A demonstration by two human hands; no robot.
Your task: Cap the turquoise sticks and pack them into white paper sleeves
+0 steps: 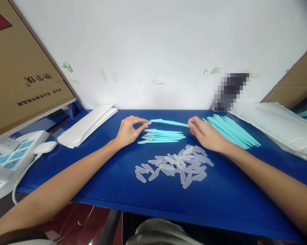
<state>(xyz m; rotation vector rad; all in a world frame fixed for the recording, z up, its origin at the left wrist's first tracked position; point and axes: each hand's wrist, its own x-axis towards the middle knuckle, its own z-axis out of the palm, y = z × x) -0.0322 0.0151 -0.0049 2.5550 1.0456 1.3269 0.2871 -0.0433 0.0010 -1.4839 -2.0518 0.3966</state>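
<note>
Between thumb and fingers, my left hand point(130, 129) pinches a small translucent plastic cap point(149, 122) at the blade end of a turquoise eyebrow razor point(171, 123). I cannot tell how far the cap sits over the blade. The razor's handle end is held by my right hand point(203, 132), its fingers closed. Just below the held razor lies a small stack of turquoise razors point(166, 135), with pale caps on at least some of their left ends. Nearer to me, many loose translucent caps point(179, 163) are scattered on the blue table point(112, 183).
More turquoise razors point(232, 131) are piled right of my right hand. White folded sheets point(88, 126) lie at the left, near a power strip point(18, 156) with a white plug and cable point(45, 147). A plastic bag point(276, 126) is at the right. Cardboard point(23, 58) stands left; a white wall is behind.
</note>
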